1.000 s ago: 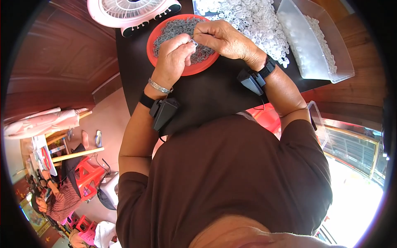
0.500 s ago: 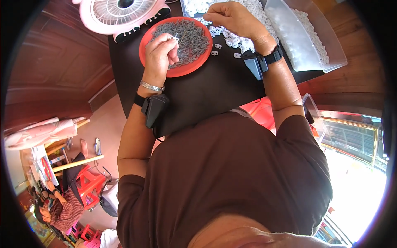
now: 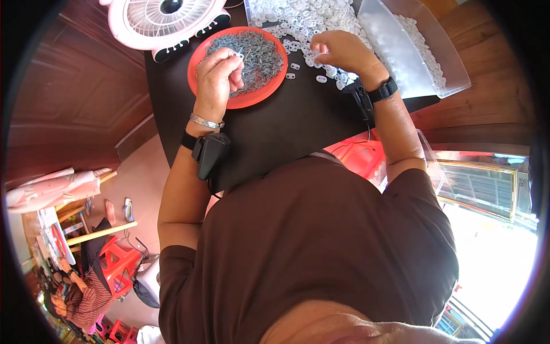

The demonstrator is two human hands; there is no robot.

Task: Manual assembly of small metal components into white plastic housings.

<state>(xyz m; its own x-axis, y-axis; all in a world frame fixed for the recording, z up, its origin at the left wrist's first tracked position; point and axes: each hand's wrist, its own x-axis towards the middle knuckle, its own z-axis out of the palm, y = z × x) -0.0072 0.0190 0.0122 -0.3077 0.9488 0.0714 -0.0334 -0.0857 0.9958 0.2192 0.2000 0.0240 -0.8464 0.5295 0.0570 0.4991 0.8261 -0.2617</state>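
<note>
We're pinching a small white piece (image 3: pixel 238 55) between thumb and forefinger of the left hand (image 3: pixel 215 80), over the red bowl (image 3: pixel 193 71). Fingers are partly hiding the piece, so we're not reading its full shape.

Right hand (image 3: pixel 346 53) is hanging over the near edge of the white pile (image 3: pixel 292 20), fingers curling, thumb sitting below the forefinger. Can't tell whether that grip is holding anything.

Grey slim pieces (image 3: pixel 260 63) are filling the bowl. A few loose white pieces (image 3: pixel 290 75) are lying on the black table (image 3: pixel 275 132), between bowl and pile. Clear bin (image 3: pixel 384 51) is standing right of the pile, more white bits inside.

Handling, our guess: white piece is looking light, stiff, smooth plastic, so a bit slippery and easy to flick away, not fragile. We're favouring a fingertip pinch on the outer edges, keeping the holes uncovered, light pressure only.
</note>
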